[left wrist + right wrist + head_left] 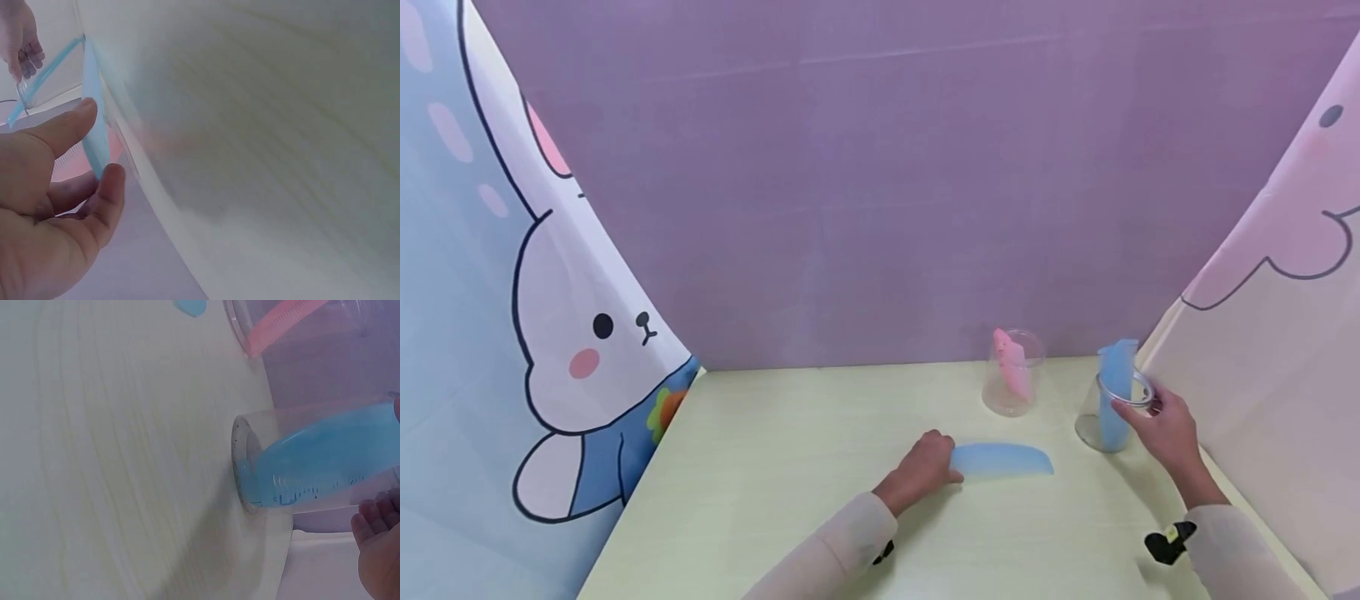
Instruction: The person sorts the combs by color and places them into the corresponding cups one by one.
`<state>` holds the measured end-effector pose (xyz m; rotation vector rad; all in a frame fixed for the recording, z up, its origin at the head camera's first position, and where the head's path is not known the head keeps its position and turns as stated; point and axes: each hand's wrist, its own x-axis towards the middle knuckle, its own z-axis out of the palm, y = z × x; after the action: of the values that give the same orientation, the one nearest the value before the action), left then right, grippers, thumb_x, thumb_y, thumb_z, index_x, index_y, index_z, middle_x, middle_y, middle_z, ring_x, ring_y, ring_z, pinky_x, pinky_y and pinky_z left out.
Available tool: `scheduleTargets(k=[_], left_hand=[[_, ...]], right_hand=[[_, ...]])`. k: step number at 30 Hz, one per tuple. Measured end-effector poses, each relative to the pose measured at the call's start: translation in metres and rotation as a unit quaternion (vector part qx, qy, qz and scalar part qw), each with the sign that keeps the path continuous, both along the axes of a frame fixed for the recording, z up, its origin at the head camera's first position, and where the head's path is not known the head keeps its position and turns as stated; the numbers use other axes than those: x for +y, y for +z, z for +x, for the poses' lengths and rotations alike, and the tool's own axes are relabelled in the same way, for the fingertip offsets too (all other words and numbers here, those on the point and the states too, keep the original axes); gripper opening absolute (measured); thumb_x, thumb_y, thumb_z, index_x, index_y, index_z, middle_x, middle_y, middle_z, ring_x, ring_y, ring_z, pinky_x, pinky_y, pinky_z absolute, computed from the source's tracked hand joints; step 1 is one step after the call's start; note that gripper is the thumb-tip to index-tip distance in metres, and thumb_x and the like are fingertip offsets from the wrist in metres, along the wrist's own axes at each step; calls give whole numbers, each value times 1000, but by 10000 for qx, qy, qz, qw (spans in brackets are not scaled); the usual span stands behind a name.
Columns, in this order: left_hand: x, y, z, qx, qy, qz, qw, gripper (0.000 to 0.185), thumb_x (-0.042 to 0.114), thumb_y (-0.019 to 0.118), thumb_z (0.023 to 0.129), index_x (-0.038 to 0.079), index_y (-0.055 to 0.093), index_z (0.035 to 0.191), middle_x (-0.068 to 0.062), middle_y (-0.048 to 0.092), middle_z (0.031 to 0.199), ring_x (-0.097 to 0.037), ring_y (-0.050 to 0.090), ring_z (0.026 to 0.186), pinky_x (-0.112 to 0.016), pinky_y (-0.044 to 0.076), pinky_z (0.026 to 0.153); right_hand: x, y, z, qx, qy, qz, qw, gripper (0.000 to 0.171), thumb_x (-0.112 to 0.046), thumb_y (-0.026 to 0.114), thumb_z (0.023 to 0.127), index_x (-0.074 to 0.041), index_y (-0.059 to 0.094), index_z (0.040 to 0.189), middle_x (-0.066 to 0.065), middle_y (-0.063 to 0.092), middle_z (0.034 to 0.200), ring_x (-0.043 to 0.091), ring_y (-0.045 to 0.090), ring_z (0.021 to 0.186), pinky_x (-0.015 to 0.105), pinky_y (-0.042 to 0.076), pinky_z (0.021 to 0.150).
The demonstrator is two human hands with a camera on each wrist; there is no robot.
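On the desk point(775, 467) a comb point(1003, 460) lies flat, near the middle and toward the front. The left hand point(922, 472) rests at the comb's left end, fingers on it. Behind the comb and a little to its right stands a cup point(1013, 372) with another comb point(1011, 364) upright in it. Further right, near the desk's right edge, stands a second cup point(1114, 408) holding combs point(1116, 392); the right hand point(1165, 429) touches its rim from the right.

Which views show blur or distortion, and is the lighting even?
Head view: soft even light, faint shadows, edges bent by the wide lens, blue comb sharp. Left wrist view: table smeared by blur, left hand close and soft. Right wrist view: table streaked, clear cup fairly sharp.
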<state>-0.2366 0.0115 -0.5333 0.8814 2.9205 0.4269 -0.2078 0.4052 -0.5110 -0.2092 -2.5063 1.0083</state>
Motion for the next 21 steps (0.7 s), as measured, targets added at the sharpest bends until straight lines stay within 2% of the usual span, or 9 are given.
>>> scheduleTargets(k=[8,17,21], left_hand=[[1,13,0,5,-59,624,9980,32,30,83,85,4,70,99,-2,63,84,-11,50,78,-23,46,72],[6,25,-2,-47,6,1075,9942,33,30,83,86,5,72,104,-3,66,91,-9,53,81,-23,50,74],[11,33,-5,71,-69,1178,9930,34,31,83,86,6,73,107,-3,69,93,-9,55,82,-24,50,76]], right_hand=[[3,-2,-3,-42,-21,-2,10000,77,-35,74,93,11,43,146,41,56,131,53,59,114,9,36,72],[3,-4,-3,-20,-17,-44,10000,77,-35,73,93,12,43,146,40,56,131,53,59,114,6,35,72],[4,-5,-2,-103,-22,-66,9999,79,-36,73,93,12,40,148,40,54,133,53,58,115,7,34,73]])
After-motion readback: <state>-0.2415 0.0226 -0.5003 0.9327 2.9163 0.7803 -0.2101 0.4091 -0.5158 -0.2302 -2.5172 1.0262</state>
